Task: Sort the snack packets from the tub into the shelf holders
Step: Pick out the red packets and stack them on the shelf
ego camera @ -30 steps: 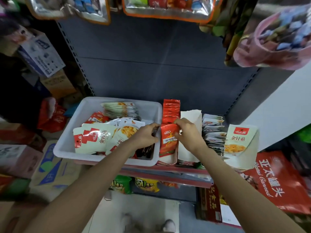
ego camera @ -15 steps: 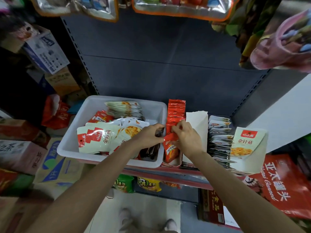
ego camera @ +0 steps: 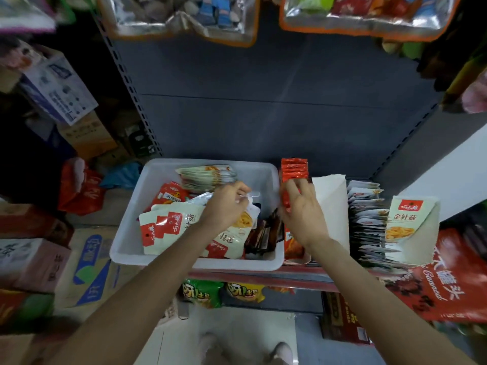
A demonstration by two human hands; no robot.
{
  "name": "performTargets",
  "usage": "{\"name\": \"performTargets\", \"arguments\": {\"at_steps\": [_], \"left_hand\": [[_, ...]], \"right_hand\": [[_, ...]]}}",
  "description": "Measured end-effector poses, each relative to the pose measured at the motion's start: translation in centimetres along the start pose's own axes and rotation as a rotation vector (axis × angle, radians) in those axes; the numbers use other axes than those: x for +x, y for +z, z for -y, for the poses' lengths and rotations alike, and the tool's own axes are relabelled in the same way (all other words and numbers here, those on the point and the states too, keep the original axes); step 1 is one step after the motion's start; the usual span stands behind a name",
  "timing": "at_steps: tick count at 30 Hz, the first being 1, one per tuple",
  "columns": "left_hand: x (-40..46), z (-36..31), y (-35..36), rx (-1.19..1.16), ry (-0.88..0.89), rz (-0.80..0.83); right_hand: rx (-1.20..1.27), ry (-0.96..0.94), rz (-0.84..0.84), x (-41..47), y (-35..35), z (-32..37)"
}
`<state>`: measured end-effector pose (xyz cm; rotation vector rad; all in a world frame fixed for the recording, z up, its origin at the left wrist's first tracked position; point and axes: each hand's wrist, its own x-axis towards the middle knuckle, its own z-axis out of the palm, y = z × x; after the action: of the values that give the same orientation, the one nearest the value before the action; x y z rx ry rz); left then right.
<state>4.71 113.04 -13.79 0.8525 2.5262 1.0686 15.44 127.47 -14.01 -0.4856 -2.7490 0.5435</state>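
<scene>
A white tub [ego camera: 195,262] on the shelf holds pale packets with red labels [ego camera: 168,227], red packets [ego camera: 168,196] and dark brown packets [ego camera: 263,233]. My left hand [ego camera: 226,206] is inside the tub, its curled fingers pinching the top edge of a pale packet [ego camera: 249,200]. Right of the tub, a holder carries a row of red packets [ego camera: 293,168]. My right hand [ego camera: 303,209] grips a red packet [ego camera: 286,200] at that row's front. Further right are an empty white holder [ego camera: 332,196] and a holder of pale packets [ego camera: 366,214].
A pale packet display card [ego camera: 405,222] fronts the right holder. Large red bags [ego camera: 448,280] lie at the right. Cardboard boxes [ego camera: 89,267] are stacked left of the shelf. Bags of snacks [ego camera: 181,17] hang overhead. Green and yellow packets [ego camera: 224,292] sit on the shelf below.
My left hand left the tub's right rim and reached into the tub onto a pale packet. My right hand carried the red packet further back along the red row.
</scene>
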Motion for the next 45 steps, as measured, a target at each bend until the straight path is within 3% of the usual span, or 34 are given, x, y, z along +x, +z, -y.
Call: {"name": "performTargets", "arguments": {"at_steps": [5,10,13,17,22,30,36,39,45], "left_hand": [[0.5,5.8,-4.1,0.239,-0.062,-0.071],[2.3,10.5,-6.8,0.464,-0.218,0.124],[3.0,11.3,-7.5,0.474,-0.343,0.238],[4.0,12.1,-7.2,0.423,-0.432,0.258],[4.4,13.1,-6.7,0.591,-0.539,0.165],[3.9,14.7,-8.8,0.297,-0.497,0.035],[0.4,11.7,-10.9,0.580,-0.275,-0.168],[-0.7,10.2,-11.6,0.643,-0.170,-0.130],[-0.6,8.4,-11.4,0.730,-0.164,-0.001]], "right_hand": [[0.175,-0.011,0.160,2.3,1.8,5.1],[0.226,0.080,0.412,3.9,6.2,8.0],[0.161,0.108,0.539,4.3,8.6,8.3],[0.061,0.141,0.552,4.2,10.4,8.4],[0.020,0.181,0.529,4.1,10.4,9.1],[0.018,0.226,0.523,3.8,10.6,9.5],[0.131,0.243,0.568,4.5,9.7,10.0],[0.411,0.334,0.503,4.9,7.9,10.9],[0.417,0.307,0.446,5.0,6.2,11.9]]}}
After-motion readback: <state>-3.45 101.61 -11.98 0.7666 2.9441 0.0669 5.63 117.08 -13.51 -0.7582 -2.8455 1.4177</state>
